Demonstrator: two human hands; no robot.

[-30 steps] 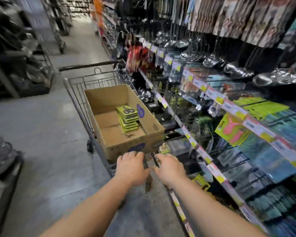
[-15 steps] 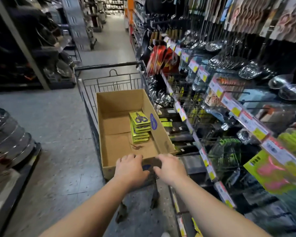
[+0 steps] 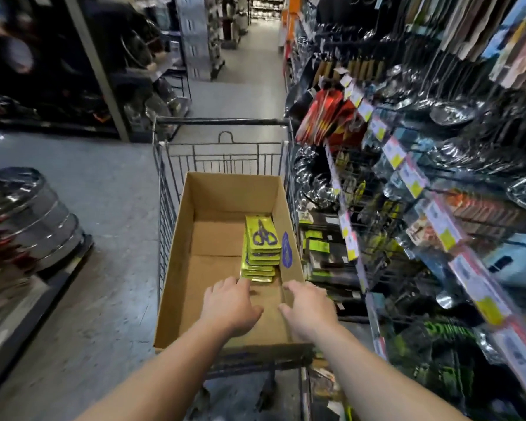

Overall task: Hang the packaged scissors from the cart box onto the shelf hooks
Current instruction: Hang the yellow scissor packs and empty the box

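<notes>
An open cardboard box (image 3: 225,196) rides in a wire shopping cart (image 3: 222,153). Against the box's right wall lies a stack of yellow-green packaged scissors (image 3: 260,247), the top pack showing dark scissors. My left hand (image 3: 228,305) reaches into the box with fingers stretched forward, fingertips just short of the stack's near end. My right hand (image 3: 308,308) hovers over the box's right wall, fingers spread and holding nothing. The shelf hooks (image 3: 374,214) with hanging goods line the right side.
Price tags (image 3: 407,177) run along the shelf rails on the right, with ladles and steel bowls above. Stacked metal pots (image 3: 25,217) stand on a low platform at the left. The grey aisle floor (image 3: 104,208) stretches ahead past the cart.
Both hands left the cart's near edge and moved forward into the box toward the scissors stack. The view turned to look more straight down the aisle.
</notes>
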